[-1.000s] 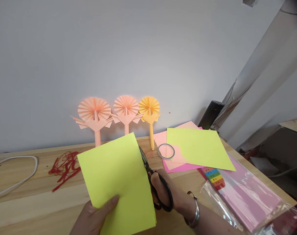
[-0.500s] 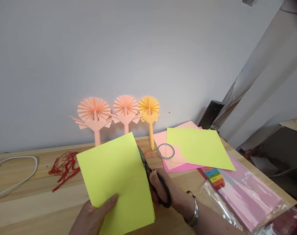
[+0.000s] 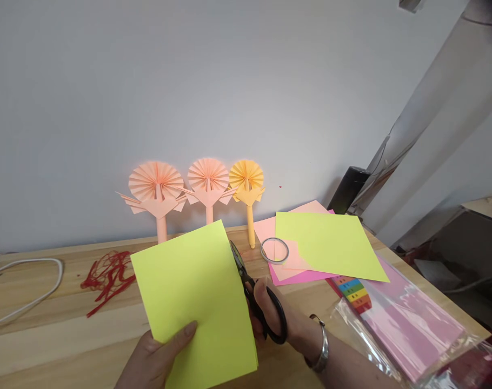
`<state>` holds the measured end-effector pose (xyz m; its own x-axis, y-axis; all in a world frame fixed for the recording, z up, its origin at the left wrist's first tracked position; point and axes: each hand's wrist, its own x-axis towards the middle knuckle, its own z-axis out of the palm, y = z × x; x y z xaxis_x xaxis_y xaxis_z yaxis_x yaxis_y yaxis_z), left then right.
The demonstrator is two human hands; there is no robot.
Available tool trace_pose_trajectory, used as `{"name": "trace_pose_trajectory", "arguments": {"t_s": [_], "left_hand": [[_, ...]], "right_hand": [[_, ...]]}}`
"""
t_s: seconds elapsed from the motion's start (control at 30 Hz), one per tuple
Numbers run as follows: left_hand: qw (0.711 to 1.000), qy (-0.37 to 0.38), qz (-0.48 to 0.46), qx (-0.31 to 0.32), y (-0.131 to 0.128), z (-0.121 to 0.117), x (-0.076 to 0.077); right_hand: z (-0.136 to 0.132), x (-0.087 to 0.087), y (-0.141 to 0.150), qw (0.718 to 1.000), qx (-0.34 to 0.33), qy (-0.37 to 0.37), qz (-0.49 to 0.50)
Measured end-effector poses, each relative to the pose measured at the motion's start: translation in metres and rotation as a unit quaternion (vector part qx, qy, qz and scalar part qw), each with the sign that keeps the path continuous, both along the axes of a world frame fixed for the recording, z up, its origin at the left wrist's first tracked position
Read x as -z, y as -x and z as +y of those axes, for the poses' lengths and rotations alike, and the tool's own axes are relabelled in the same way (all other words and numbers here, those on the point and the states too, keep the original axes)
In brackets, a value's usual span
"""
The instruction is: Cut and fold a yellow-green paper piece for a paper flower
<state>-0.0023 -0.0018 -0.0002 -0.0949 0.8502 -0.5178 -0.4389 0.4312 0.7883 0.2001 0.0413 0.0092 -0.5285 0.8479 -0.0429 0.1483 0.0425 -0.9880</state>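
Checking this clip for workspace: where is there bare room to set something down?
Bare table lies between the white cable, red strings and left hand. A small gap separates the right hand from the loose sheets and plastic packet. It is crowded where the ring, sheets and packet cluster.

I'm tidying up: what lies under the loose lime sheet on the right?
Peach paper, pink paper and the clear pack stick out from under the lime sheet. Their covered parts, and anything wholly beneath it, cannot be seen.
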Motion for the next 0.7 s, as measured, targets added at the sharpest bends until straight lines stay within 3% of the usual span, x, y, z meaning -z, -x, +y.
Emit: {"name": "trace_pose_trajectory", "arguments": {"t_s": [0.17, 0.4, 0.7], "left_hand": [[1.000, -0.002, -0.001, 0.001, -0.001, 0.000, -0.001], [1.000, 0.011, -0.001, 0.006, -0.001, -0.001, -0.002], [1.000, 0.004, -0.002, 0.012, 0.001, -0.002, -0.001]], "right_hand": [[0.002, -0.008, -0.004, 1.000, -0.025, -0.003, -0.004], [0.000, 0.000, -0.002, 1.000, 0.001, 0.014, -0.002], [0.004, 0.006, 0.000, 1.000, -0.016, -0.011, -0.001]]}}
